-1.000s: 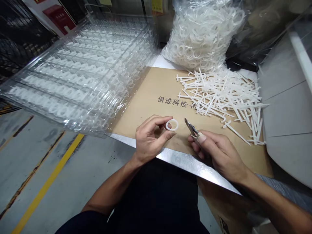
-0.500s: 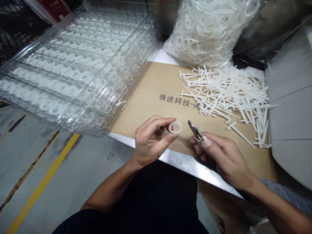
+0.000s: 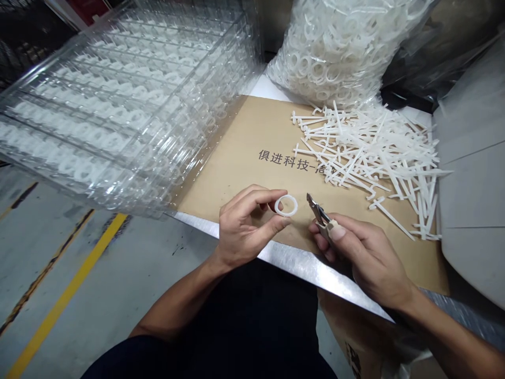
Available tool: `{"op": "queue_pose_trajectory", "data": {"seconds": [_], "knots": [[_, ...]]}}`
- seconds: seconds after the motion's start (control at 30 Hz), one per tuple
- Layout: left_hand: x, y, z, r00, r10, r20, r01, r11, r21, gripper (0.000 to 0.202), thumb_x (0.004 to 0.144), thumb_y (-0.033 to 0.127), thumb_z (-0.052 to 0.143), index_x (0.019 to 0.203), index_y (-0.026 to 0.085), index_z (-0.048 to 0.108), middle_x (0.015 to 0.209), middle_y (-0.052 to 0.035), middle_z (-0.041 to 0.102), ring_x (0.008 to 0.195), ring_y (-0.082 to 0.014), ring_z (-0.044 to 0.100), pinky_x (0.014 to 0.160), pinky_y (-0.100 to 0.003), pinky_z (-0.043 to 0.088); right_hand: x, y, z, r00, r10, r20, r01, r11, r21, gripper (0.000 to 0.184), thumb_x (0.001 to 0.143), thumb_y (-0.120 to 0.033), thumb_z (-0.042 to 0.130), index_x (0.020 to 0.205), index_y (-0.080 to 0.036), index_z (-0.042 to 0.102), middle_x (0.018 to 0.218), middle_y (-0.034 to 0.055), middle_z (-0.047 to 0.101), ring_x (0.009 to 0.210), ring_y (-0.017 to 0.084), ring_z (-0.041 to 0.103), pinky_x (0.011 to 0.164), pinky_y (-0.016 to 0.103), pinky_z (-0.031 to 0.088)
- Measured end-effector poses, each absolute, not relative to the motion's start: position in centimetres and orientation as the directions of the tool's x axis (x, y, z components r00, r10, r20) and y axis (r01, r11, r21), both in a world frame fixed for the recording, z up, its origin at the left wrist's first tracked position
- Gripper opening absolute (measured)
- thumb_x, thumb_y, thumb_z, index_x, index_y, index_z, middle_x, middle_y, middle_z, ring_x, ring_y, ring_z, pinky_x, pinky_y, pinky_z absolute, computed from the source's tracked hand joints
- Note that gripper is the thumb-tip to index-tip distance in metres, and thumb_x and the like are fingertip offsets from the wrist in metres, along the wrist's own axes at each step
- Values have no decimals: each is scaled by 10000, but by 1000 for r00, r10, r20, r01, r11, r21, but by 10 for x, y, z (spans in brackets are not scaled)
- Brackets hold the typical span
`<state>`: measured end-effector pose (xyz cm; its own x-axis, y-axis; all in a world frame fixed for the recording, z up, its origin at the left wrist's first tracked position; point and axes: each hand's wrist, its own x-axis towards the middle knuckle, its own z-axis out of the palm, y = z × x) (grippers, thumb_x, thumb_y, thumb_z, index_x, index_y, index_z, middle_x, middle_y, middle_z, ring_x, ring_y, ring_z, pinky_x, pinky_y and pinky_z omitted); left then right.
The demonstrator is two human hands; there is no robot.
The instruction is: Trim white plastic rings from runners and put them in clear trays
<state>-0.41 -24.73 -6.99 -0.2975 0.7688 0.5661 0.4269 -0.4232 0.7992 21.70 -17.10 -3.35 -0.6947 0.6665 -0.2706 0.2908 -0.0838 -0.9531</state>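
Since no stem shows on the white ring [image 3: 286, 215], it looks trimmed, though the part by the fingers is partly hidden. It is held above the near part of the cardboard sheet [image 3: 236, 168]: a thin, slightly translucent round band, its open middle showing brown board. The left hand [image 3: 244, 226] pinches it between thumb and fingers; the right hand [image 3: 369, 255], apart from the left, is closed round the cutting tool [image 3: 320, 217], whose metal tips are just beside the ring without touching.

This ring is not yet set down. On the sheet's right part lies a loose pile of white stems [image 3: 366, 152], some with small crosspieces, perhaps offcuts. Beyond the sheet's far edge, a clear bag [image 3: 339, 58] bulges with rings; whether those are finished, I cannot tell. At the sheet's left edge, the clear trays [image 3: 158, 195] hold rows of white pieces that look mostly filled, so much seems done; how much is left is unclear.
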Motion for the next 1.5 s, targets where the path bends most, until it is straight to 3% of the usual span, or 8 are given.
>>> {"op": "queue_pose_trajectory", "data": {"seconds": [0.23, 0.47, 0.63, 0.83, 1.13, 1.27, 1.37, 1.5], "knots": [[-3, -245, -59, -92, 774, 626, 486, -514, 707, 338, 905, 237, 810, 1226, 179, 724, 954, -62, 749, 831, -150, 699, 715, -261, 578, 214, -172, -35, -662, 707, -247, 155, -193, -969, 431, 966, -615, 665, 1049, -197, 719, 871, 49, 653, 723, 184, 587, 651, 300, 513], [8, -246, -56, 123, 788, 603, 483, -579, 657, 348, 934, 125, 738, 1271, 172, 666, 1007, -77, 759, 876, -153, 710, 791, -277, 597, 204, -176, -37, -559, 798, -225, 90, -211, -973, 333, 870, -477, 816, 1015, -189, 730, 829, 17, 681, 694, 164, 624, 644, 294, 541], [20, -246, -53, 116, 817, 565, 500, -539, 677, 318, 942, 177, 746, 1247, 158, 659, 978, -78, 743, 858, -152, 692, 757, -272, 585, 203, -177, -33, -503, 846, -175, 92, -149, -984, 171, 889, -325, 783, 970, -192, 712, 778, 8, 710, 662, 156, 658, 600, 266, 539], [22, -248, -54, 91, 818, 568, 514, -528, 676, 297, 933, 164, 762, 1217, 168, 675, 946, -56, 741, 838, -142, 693, 768, -273, 577, 202, -174, -33, -521, 847, -107, -6, -129, -992, 128, 860, -237, 787, 947, -177, 714, 775, -14, 668, 650, 124, 626, 596, 244, 517], [22, -245, -53, 41, 826, 563, 512, -501, 698, 392, 871, 149, 831, 1240, 194, 708, 949, -37, 758, 840, -136, 696, 740, -250, 571, 202, -172, -38, -570, 778, -265, -133, -405, -905, 142, 853, -235, 735, 975, -175, 695, 746, 8, 694, 662, 155, 642, 638, 297, 529], [19, -243, -52, 24, 882, 470, 450, -430, 783, 351, 870, 159, 831, 1202, 203, 726, 974, -43, 743, 863, -143, 685, 746, -253, 555, 201, -171, -42, -568, 784, -251, -139, -392, -909, 176, 850, -275, 775, 978, -177, 706, 770, 16, 703, 683, 160, 652, 658, 302, 535], [18, -244, -54, -35, 937, 347, 305, -321, 897, 302, 922, 223, 781, 1217, 207, 718, 999, -59, 734, 875, -153, 679, 782, -275, 556, 203, -171, -46, -559, 798, -225, -133, -355, -925, 237, 849, -336, 826, 990, -179, 718, 803, 22, 709, 706, 163, 660, 651, 288, 528], [21, -243, -55, -71, 985, 158, 137, -147, 980, 172, 955, 322, 744, 1036, 171, 726, 950, -73, 720, 857, -160, 666, 778, -288, 525, 209, -171, -55, -495, 833, -247, -64, -319, -946, 327, 848, -423, 860, 1030, -189, 723, 824, 17, 693, 726, 172, 664, 665, 292, 539]]}}
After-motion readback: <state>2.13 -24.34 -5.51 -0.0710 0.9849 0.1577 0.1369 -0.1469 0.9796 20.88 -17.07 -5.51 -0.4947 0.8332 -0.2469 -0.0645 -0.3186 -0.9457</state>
